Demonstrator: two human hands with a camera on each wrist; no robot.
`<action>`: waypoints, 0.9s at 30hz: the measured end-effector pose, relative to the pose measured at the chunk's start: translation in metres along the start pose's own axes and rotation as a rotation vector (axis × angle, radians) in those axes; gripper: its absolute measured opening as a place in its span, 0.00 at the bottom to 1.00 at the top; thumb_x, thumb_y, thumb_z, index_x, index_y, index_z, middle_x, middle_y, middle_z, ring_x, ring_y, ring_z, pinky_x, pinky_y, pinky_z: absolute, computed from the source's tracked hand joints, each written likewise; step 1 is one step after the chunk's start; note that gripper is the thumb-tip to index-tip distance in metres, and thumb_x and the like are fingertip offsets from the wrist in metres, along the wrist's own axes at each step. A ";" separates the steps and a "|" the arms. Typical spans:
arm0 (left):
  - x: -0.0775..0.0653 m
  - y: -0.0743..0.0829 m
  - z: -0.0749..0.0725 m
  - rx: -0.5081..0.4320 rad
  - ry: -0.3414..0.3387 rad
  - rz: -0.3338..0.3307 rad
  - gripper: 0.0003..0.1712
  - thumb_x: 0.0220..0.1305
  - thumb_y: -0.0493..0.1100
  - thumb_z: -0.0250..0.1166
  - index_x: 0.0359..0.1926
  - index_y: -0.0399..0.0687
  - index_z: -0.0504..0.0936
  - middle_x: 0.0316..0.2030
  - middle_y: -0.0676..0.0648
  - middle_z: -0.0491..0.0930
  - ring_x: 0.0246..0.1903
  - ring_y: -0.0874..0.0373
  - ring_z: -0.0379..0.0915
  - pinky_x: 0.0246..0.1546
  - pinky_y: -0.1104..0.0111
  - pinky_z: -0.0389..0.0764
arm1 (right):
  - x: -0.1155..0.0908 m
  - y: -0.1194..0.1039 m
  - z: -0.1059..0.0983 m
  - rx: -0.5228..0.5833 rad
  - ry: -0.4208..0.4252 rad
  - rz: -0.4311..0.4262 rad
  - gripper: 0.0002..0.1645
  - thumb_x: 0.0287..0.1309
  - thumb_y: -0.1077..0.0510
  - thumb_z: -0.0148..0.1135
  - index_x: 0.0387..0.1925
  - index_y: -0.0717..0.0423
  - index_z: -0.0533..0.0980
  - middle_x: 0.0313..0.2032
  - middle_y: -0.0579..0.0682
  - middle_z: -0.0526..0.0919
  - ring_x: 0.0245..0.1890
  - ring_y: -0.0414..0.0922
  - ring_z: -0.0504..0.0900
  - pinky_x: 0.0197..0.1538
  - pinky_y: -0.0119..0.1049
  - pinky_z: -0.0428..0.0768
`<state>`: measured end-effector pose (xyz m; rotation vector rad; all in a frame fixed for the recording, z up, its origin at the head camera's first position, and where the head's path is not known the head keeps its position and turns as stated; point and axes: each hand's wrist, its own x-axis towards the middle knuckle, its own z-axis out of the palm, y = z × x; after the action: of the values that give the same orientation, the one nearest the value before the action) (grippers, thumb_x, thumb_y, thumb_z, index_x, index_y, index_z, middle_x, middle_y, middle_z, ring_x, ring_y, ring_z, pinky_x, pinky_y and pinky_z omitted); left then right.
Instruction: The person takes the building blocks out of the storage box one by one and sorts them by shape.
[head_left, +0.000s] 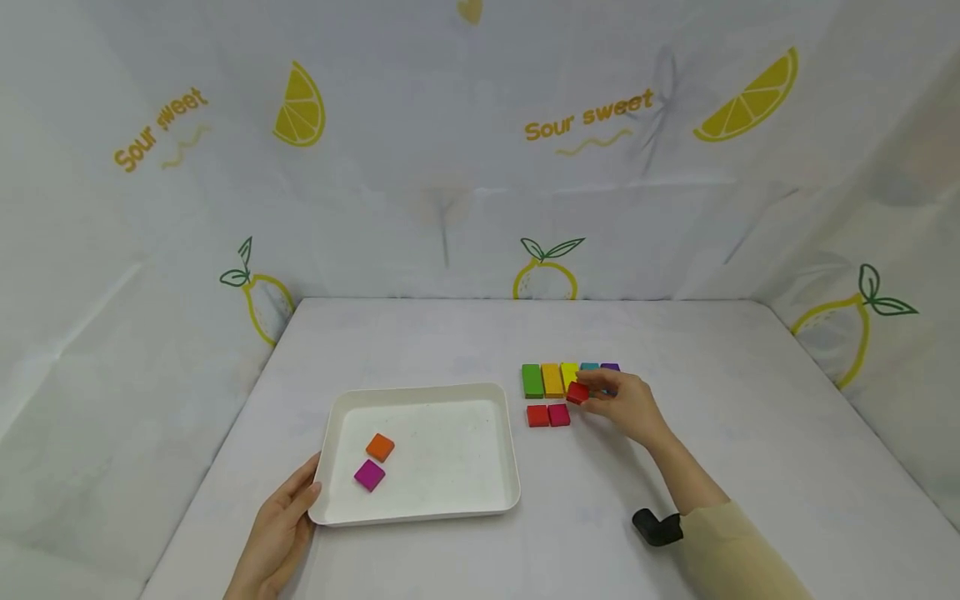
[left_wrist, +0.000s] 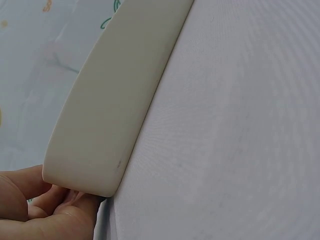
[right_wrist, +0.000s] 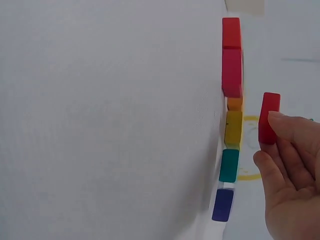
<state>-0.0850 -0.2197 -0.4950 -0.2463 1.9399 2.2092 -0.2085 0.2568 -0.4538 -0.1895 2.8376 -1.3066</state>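
My left hand (head_left: 276,529) grips the left edge of a white tray (head_left: 457,454), with the thumb at the rim. In the left wrist view the fingers curl against the corner of the tray's side wall (left_wrist: 115,100). An orange block (head_left: 380,447) and a magenta block (head_left: 370,475) lie apart inside the tray. My right hand (head_left: 630,410) pinches a red block (right_wrist: 269,117) between thumb and fingers, held above the table beside the other blocks. Just left of this hand, a red-orange block (head_left: 537,416) and a crimson block (head_left: 558,414) lie side by side.
Behind the two reddish blocks stands a row: green (head_left: 532,381), amber (head_left: 552,380), yellow (head_left: 569,372), blue (head_left: 589,366) and purple (head_left: 611,367) blocks, partly hidden by the right hand. A black curved piece (head_left: 657,528) sits at the right sleeve. A lemon-print curtain (head_left: 390,208) closes the back.
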 end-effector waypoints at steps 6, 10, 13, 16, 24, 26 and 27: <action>0.000 0.000 -0.001 0.006 0.000 0.003 0.39 0.76 0.48 0.52 0.78 0.40 0.44 0.80 0.40 0.38 0.54 0.93 0.60 0.59 0.93 0.67 | 0.000 0.009 -0.004 0.008 -0.065 -0.006 0.24 0.57 0.64 0.67 0.57 0.58 0.79 0.56 0.58 0.83 0.58 0.56 0.80 0.59 0.46 0.84; 0.000 0.000 0.000 0.004 -0.001 -0.001 0.39 0.76 0.48 0.52 0.78 0.40 0.44 0.80 0.41 0.38 0.54 0.93 0.60 0.59 0.93 0.67 | 0.000 0.014 -0.006 0.014 -0.120 -0.018 0.24 0.57 0.64 0.67 0.57 0.58 0.79 0.55 0.57 0.84 0.59 0.57 0.79 0.61 0.47 0.83; 0.000 0.000 0.000 0.002 -0.005 0.000 0.39 0.76 0.48 0.52 0.78 0.40 0.44 0.80 0.41 0.38 0.54 0.93 0.61 0.59 0.93 0.67 | 0.000 0.016 -0.008 0.000 -0.146 -0.018 0.24 0.57 0.64 0.67 0.57 0.56 0.79 0.54 0.56 0.84 0.60 0.58 0.78 0.61 0.49 0.83; 0.000 0.000 0.000 0.001 -0.008 0.004 0.39 0.76 0.48 0.51 0.78 0.40 0.44 0.80 0.40 0.37 0.54 0.92 0.61 0.59 0.93 0.67 | -0.001 0.017 -0.008 -0.016 -0.166 -0.007 0.24 0.57 0.64 0.67 0.57 0.54 0.80 0.54 0.55 0.85 0.60 0.58 0.77 0.61 0.50 0.83; 0.000 0.000 0.000 -0.004 -0.007 0.006 0.39 0.77 0.48 0.51 0.78 0.39 0.44 0.79 0.40 0.37 0.54 0.92 0.61 0.59 0.93 0.67 | 0.000 0.019 -0.004 -0.021 -0.199 0.001 0.23 0.56 0.65 0.67 0.56 0.54 0.80 0.54 0.55 0.85 0.60 0.58 0.78 0.60 0.49 0.84; 0.001 0.000 0.000 -0.004 -0.011 0.007 0.40 0.77 0.48 0.51 0.78 0.39 0.43 0.79 0.40 0.37 0.54 0.92 0.61 0.59 0.93 0.67 | 0.000 0.020 -0.003 -0.021 -0.199 -0.001 0.23 0.56 0.65 0.67 0.55 0.54 0.80 0.54 0.55 0.85 0.59 0.58 0.78 0.60 0.49 0.84; 0.001 0.000 0.000 -0.004 -0.014 0.008 0.40 0.77 0.48 0.51 0.78 0.39 0.43 0.79 0.40 0.37 0.54 0.92 0.61 0.59 0.93 0.67 | 0.000 0.020 -0.003 -0.019 -0.200 -0.004 0.23 0.56 0.65 0.67 0.55 0.55 0.80 0.54 0.55 0.85 0.59 0.58 0.79 0.60 0.49 0.84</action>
<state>-0.0856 -0.2195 -0.4950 -0.2236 1.9328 2.2135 -0.2111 0.2720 -0.4672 -0.3080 2.6839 -1.1874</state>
